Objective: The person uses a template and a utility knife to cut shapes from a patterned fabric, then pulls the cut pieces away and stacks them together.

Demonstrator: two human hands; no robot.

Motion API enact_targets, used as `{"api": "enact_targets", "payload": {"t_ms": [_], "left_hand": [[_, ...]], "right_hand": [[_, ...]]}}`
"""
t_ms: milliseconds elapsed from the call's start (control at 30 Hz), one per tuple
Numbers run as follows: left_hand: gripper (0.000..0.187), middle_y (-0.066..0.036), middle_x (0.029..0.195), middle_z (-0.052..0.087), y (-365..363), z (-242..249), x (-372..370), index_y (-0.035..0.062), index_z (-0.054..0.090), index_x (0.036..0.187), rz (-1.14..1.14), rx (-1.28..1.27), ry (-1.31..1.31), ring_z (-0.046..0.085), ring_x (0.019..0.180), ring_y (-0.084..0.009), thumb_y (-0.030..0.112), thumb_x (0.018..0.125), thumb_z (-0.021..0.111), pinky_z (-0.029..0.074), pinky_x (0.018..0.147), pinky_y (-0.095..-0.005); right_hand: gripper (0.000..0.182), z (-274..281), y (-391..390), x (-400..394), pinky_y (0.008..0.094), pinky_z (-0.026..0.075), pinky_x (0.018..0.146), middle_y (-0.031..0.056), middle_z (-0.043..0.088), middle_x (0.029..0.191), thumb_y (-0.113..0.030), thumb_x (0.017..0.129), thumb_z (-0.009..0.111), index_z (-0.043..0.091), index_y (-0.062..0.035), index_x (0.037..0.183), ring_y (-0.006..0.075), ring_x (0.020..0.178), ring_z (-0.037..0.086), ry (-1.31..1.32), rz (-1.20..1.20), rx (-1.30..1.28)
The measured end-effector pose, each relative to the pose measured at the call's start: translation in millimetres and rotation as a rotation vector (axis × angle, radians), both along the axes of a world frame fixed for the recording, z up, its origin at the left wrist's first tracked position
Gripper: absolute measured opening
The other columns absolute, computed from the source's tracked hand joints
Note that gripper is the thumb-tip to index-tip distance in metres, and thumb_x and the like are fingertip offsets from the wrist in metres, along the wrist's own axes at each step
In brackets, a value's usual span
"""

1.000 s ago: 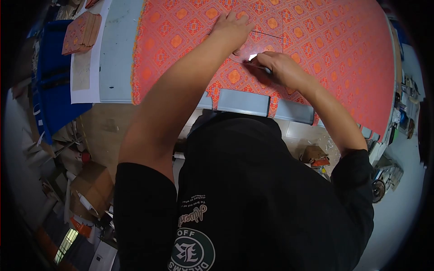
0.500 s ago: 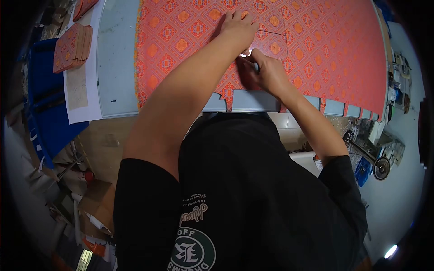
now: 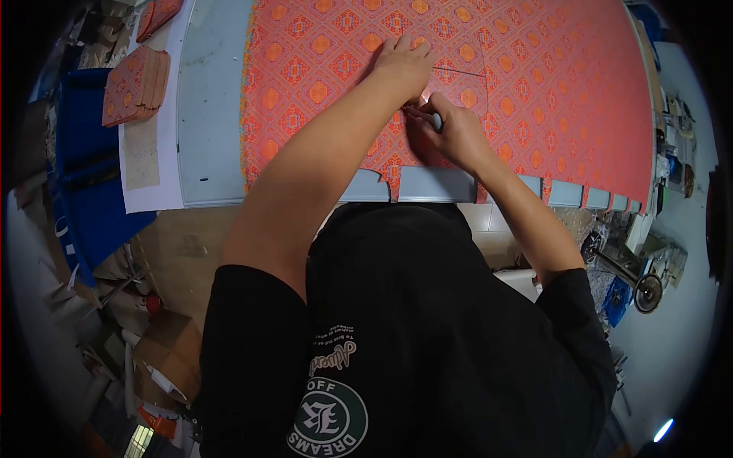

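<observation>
A red and orange patterned cloth [image 3: 565,99] is spread over a pale blue-grey table, with cut-out gaps along its near edge. My left hand [image 3: 405,65] presses on the cloth with its fingers spread, possibly over something I cannot make out beneath the palm. Just below and to the right, my right hand [image 3: 456,130] is closed around a slim pen-like tool [image 3: 436,121], whose tip points toward the left hand's base. Dark thin lines run across the cloth right of my left hand.
Stacked patterned pieces [image 3: 137,85] lie at the table's left on a white sheet [image 3: 169,160]. Bare table surface [image 3: 210,114] shows beside the cloth. Blue material [image 3: 99,206] hangs further left, above a cardboard box [image 3: 166,347]. Metal equipment [image 3: 647,292] stands at the right.
The whole view has shifted, so the table and cloth appear slightly lower and further right. My left hand stays pressed on the cloth, and my right hand still grips the tool beside it.
</observation>
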State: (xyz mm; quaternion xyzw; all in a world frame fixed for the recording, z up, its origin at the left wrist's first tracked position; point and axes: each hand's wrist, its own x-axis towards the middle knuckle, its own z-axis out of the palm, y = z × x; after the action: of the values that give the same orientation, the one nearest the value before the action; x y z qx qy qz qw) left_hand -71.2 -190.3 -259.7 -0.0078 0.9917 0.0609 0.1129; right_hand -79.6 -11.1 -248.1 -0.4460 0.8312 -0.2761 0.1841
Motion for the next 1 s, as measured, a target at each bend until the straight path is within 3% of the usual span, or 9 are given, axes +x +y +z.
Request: {"api": "enact_targets", "payload": {"t_ms": [100,267,333,467,633,700,833,933,1000], "left_hand": [[0.09,-0.006,0.156,0.046,-8.4,-5.2,-2.3,0.0164,0.05,0.15,0.0,0.036,-0.008,0.043,0.141,-0.0396,0.029,0.069,0.09,0.038,0.115,-0.0575],[0.092,-0.001,0.161,0.042,-15.9,-0.5,-4.7,0.021,0.052,0.149,-0.013,0.051,-0.087,0.043,0.141,-0.0385,0.028,0.065,0.091,0.036,0.116,-0.0572],[0.083,0.003,0.154,0.048,-16.6,-4.5,-2.8,0.0253,0.054,0.146,0.003,0.035,-0.063,0.04,0.146,-0.0308,0.029,0.07,0.089,0.026,0.123,-0.0591],[0.098,0.003,0.162,0.041,-17.0,-15.6,-1.4,0.0248,0.052,0.149,0.006,0.008,-0.035,0.046,0.138,-0.0354,0.033,0.06,0.093,0.037,0.114,-0.0543],[0.087,0.006,0.162,0.042,-19.7,-12.4,1.4,0.0281,0.05,0.15,-0.006,0.004,-0.014,0.047,0.136,-0.0347,0.03,0.07,0.086,0.036,0.115,-0.054],[0.084,0.006,0.162,0.043,-20.8,-13.8,3.1,0.0281,0.051,0.15,-0.016,-0.009,-0.011,0.047,0.136,-0.0345,0.029,0.073,0.084,0.035,0.116,-0.054],[0.078,0.007,0.161,0.043,-23.7,-13.9,6.0,0.0286,0.052,0.15,-0.036,0.008,0.022,0.047,0.135,-0.0339,0.025,0.077,0.08,0.034,0.117,-0.0537],[0.076,0.006,0.161,0.043,-22.3,-25.1,5.3,0.0287,0.051,0.151,0.002,-0.006,0.065,0.047,0.135,-0.0337,0.021,0.08,0.077,0.033,0.119,-0.053],[0.077,0.006,0.161,0.043,-21.9,-21.8,5.7,0.0285,0.05,0.152,-0.017,-0.012,0.063,0.047,0.135,-0.0336,0.021,0.081,0.076,0.032,0.119,-0.0528]], "right_hand": [[0.024,19.3,-6.2,-29.6,0.0459,0.055,0.072,0.0181,0.073,0.095,-0.017,0.091,0.075,0.06,-0.0058,0.105,0.0406,0.085,0.07,-0.155,0.147,0.089],[0.021,10.3,-18.1,-70.8,0.0454,0.054,0.071,0.0159,0.072,0.092,-0.015,0.091,0.074,0.062,-0.0092,0.107,0.0391,0.083,0.069,-0.091,0.467,0.039],[0.02,14.0,-25.5,-80.7,0.0462,0.054,0.071,0.0148,0.071,0.091,-0.016,0.091,0.073,0.063,-0.012,0.108,0.0384,0.085,0.07,-0.072,0.572,0.094],[0.021,14.9,-35.7,-91.6,0.0467,0.054,0.072,0.0134,0.071,0.09,-0.011,0.088,0.073,0.064,-0.0105,0.107,0.0371,0.083,0.069,-0.061,0.741,0.036],[0.018,14.6,-44.4,-96.9,0.0473,0.054,0.069,0.0135,0.071,0.088,-0.018,0.091,0.075,0.064,-0.0099,0.103,0.0371,0.08,0.068,0.021,0.836,0.021],[0.019,15.3,-45.5,-98.5,0.0471,0.055,0.073,0.0127,0.07,0.089,-0.008,0.087,0.071,0.062,-0.0086,0.104,0.0366,0.085,0.069,0.013,0.857,0.067],[0.016,13.4,-47.6,-94.5,0.0475,0.054,0.072,0.0144,0.068,0.085,-0.007,0.086,0.067,0.06,-0.008,0.101,0.0368,0.083,0.068,0.104,0.854,0.105],[0.018,9.2,-44.1,-93.1,0.0472,0.053,0.067,0.0128,0.069,0.083,-0.015,0.09,0.074,0.062,-0.0105,0.102,0.0369,0.077,0.067,0.116,0.851,0.089],[0.015,10.6,-43.4,-93.0,0.0482,0.052,0.069,0.016,0.064,0.079,-0.006,0.086,0.065,0.058,-0.007,0.098,0.038,0.077,0.066,0.063,0.848,0.062]]}}
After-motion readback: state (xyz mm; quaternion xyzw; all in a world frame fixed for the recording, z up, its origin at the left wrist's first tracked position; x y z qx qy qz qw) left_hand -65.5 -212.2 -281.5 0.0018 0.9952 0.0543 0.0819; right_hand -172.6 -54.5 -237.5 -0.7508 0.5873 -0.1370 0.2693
